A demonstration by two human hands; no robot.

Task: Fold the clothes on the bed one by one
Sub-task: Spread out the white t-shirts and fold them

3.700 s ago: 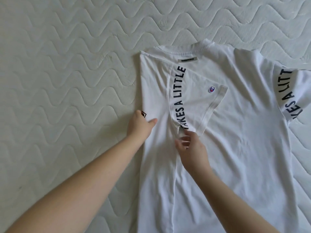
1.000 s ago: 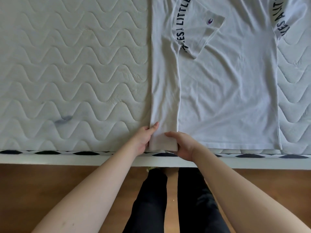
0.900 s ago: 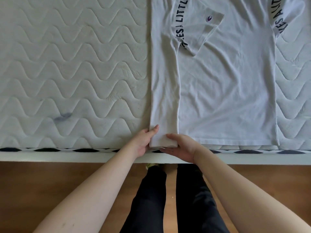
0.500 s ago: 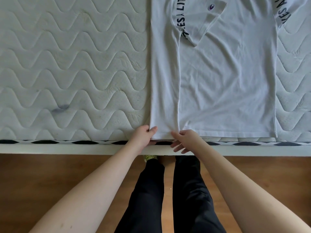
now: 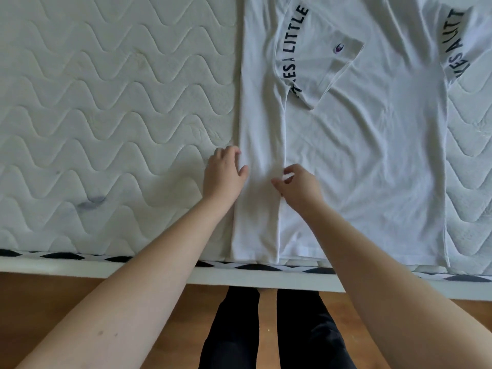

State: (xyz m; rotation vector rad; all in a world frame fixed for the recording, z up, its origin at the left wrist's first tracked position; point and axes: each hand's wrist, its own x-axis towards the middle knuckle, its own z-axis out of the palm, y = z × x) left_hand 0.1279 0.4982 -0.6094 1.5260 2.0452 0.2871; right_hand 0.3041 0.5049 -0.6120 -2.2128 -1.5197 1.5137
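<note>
A white T-shirt (image 5: 372,155) with black lettering on its sleeves lies flat on the quilted mattress (image 5: 106,102), hem toward me. Its left side is folded inward into a narrow strip (image 5: 259,209), with the left sleeve laid over the body. My left hand (image 5: 222,177) rests at the outer edge of that strip, fingers relaxed, thumb on the cloth. My right hand (image 5: 299,186) lies on the strip's inner edge with its fingers loosely curled; I cannot see any cloth pinched. The right sleeve (image 5: 463,41) is still spread out.
The mattress edge with a black-and-white trim (image 5: 80,258) runs across below the hem. Below it are the wooden floor (image 5: 53,302) and my legs in dark trousers (image 5: 279,336). A dark stain (image 5: 90,203) marks the mattress at the left.
Both hands have left the hem at the mattress edge and moved up along the folded strip to about its middle. The shirt stays in place.
</note>
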